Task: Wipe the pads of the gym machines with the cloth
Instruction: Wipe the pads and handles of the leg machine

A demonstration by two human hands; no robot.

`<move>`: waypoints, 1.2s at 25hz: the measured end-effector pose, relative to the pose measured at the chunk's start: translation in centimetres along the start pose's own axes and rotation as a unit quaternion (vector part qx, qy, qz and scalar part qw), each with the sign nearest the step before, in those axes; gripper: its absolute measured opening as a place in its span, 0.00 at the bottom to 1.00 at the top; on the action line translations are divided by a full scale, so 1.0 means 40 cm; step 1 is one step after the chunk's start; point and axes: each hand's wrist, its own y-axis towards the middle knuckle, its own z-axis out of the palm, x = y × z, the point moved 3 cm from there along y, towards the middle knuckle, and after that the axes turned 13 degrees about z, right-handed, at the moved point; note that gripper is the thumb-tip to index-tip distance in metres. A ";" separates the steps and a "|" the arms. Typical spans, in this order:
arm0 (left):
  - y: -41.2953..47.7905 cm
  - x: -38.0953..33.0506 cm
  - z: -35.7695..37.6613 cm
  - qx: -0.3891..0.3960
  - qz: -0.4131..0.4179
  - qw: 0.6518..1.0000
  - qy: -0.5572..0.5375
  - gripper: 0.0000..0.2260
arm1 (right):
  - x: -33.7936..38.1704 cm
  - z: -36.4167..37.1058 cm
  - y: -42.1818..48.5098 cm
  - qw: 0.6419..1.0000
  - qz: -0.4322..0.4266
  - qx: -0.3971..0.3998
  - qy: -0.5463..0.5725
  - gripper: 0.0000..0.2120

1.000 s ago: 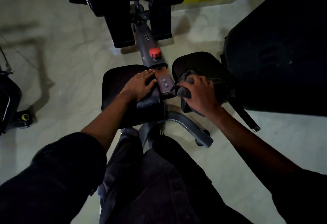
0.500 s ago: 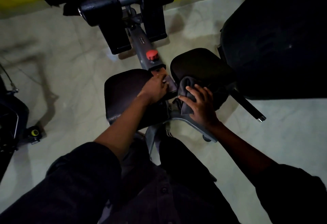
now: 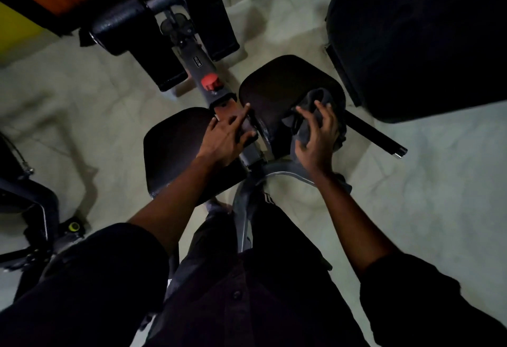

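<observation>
Two dark rounded pads sit side by side on a grey machine frame. My right hand [image 3: 315,138] presses a dark grey cloth [image 3: 315,100] onto the right pad [image 3: 279,83], fingers spread over the cloth near the pad's right edge. My left hand [image 3: 227,135] rests on the brown metal bracket [image 3: 227,108] between the pads, fingers straight, its heel over the inner edge of the left pad [image 3: 172,143].
A red knob [image 3: 210,82] sits on the grey central beam, with black roller pads [image 3: 123,26] beyond it. A large black padded seat [image 3: 417,34] fills the upper right. A black bar [image 3: 375,138] sticks out to the right. Another machine's frame [image 3: 24,198] stands at left on the pale floor.
My right hand has slid the cloth from the right pad's inner left edge across toward its right side. My left hand has shifted from the left pad onto the bracket.
</observation>
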 end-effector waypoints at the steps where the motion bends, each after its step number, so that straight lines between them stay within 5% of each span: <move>1: 0.000 -0.006 -0.001 0.004 0.015 1.000 0.018 0.30 | -0.007 -0.008 0.018 1.000 0.017 -0.014 0.010 0.29; 7: -0.002 -0.017 -0.019 0.034 -0.013 0.999 0.009 0.28 | 0.009 0.037 -0.015 0.964 0.208 -0.112 0.126 0.27; 15: 0.015 -0.038 -0.014 0.029 -0.060 0.996 -0.062 0.35 | -0.002 -0.023 0.095 0.947 0.248 -0.134 0.154 0.21; 20: 0.017 -0.027 -0.002 0.015 -0.066 0.997 -0.042 0.42 | 0.020 -0.048 0.102 0.992 0.083 -0.008 -0.099 0.27; 23: 0.023 -0.020 0.000 0.019 -0.056 0.998 -0.030 0.42 | 0.077 -0.048 0.136 0.972 -0.008 0.058 -0.226 0.26; 30: 0.025 -0.009 0.006 0.014 -0.063 0.996 -0.055 0.45 | 0.244 0.058 0.307 0.899 -0.050 0.245 -0.361 0.26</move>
